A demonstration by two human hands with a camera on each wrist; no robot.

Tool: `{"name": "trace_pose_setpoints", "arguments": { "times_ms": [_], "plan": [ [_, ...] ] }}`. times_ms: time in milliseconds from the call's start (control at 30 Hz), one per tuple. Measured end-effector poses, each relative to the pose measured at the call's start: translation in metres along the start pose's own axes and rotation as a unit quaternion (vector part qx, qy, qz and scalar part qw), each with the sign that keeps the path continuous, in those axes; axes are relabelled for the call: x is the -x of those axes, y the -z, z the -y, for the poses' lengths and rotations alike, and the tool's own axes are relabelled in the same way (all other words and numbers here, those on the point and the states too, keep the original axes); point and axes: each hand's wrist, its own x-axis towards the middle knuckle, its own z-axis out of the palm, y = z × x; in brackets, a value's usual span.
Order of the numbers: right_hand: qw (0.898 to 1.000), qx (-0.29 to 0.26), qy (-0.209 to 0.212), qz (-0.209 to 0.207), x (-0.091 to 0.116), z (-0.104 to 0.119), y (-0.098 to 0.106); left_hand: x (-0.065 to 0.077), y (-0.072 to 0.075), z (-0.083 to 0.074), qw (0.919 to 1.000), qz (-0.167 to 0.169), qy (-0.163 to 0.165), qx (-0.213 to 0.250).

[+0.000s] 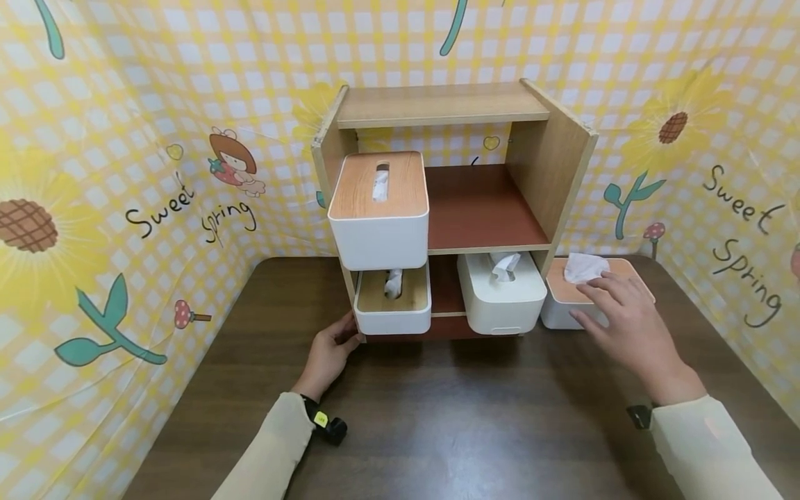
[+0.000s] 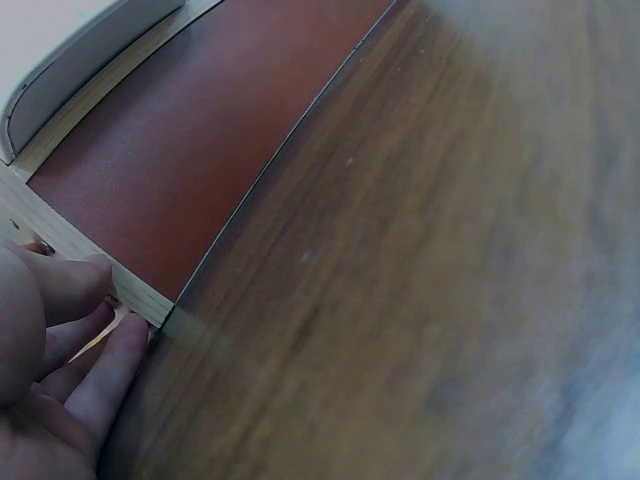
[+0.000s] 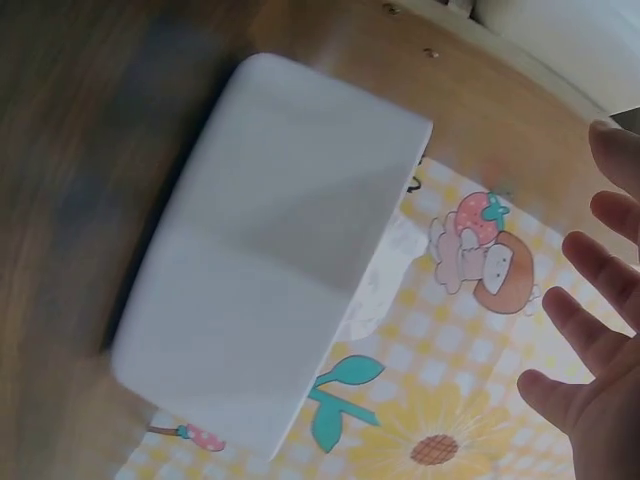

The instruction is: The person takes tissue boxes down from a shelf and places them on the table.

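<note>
At the lower left corner of a small wooden shelf [image 1: 444,105], my left hand [image 1: 326,354] rests its fingertips against the side panel's outer face. In the left wrist view those fingers [image 2: 122,352] lie close to the panel's front edge, low by the table. My right hand [image 1: 632,323] hovers, fingers spread and holding nothing, over a tissue box [image 1: 567,314] beside the shelf's right side. This box has a white body and a wood-look lid with tissue showing on top. The right wrist view shows the white box [image 3: 265,250] apart from the fingers [image 3: 590,325].
On the upper left shelf level stands a white tissue box with wood-look lid [image 1: 378,239]. Below it sits a shallower similar box [image 1: 394,322], and an all-white tissue box [image 1: 505,307] stands at the lower right. The dark wooden table [image 1: 437,423] meets yellow checked cloth [image 1: 206,83].
</note>
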Motion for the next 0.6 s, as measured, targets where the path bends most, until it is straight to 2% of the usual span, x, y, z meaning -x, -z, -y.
{"name": "trace_pose_setpoints", "arguments": {
  "times_ms": [367,600],
  "plan": [
    [1.0,-0.009,0.024,-0.014,-0.016,0.017,0.004,0.002,0.002,-0.008,1.0,-0.001,0.0,0.007],
    [0.999,-0.024,0.027,-0.01,-0.021,0.025,0.003,-0.002,0.0,0.002,1.0,0.002,-0.003,0.001]
  ]
}}
